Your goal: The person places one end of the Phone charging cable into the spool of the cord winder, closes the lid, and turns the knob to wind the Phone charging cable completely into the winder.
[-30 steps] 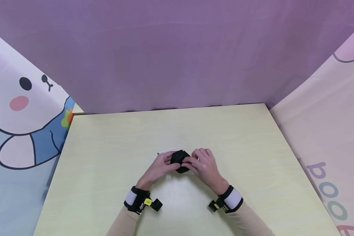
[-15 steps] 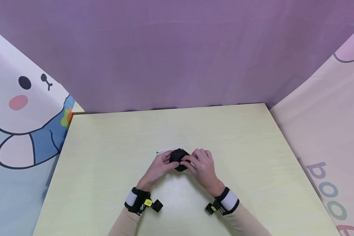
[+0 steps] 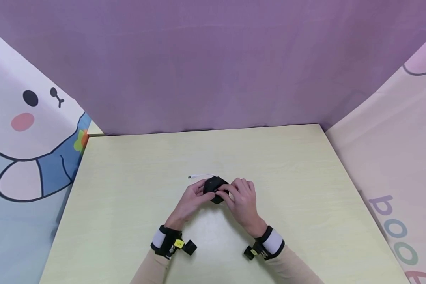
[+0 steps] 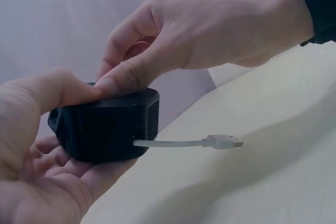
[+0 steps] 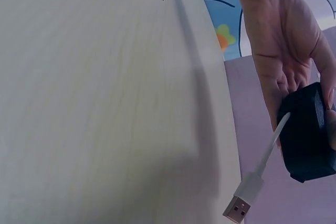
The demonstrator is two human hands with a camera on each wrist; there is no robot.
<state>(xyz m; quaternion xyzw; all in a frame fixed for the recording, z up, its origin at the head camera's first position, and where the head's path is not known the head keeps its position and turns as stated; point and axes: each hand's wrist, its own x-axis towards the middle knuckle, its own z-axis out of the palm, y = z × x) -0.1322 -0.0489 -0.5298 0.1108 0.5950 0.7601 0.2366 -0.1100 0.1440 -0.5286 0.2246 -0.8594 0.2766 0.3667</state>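
A black cable winder (image 4: 105, 129) with a white cable stands off the table between both hands. My left hand (image 3: 191, 200) holds it, thumb on its upper face and fingers beneath. My right hand (image 3: 242, 200) pinches at the top, its thumb and index finger bent; what lies under their tips is hidden. A short white cable (image 4: 168, 143) with a USB plug (image 4: 224, 141) sticks out of a slot in the side; the right wrist view also shows this plug (image 5: 245, 198). Beyond the left fingers, another white cable end (image 3: 198, 175) points left in the head view.
A pale wooden table (image 3: 142, 165) lies under the hands. Behind it hangs a purple cloth (image 3: 213, 71), with printed cloths at the left (image 3: 10, 146) and right (image 3: 387, 130). Each wrist wears a black strap with a small camera (image 3: 189, 247).
Both hands and the winder have shifted slightly away from the person. My right wrist has moved a little left. The far cable end has swung clear of the left fingers.
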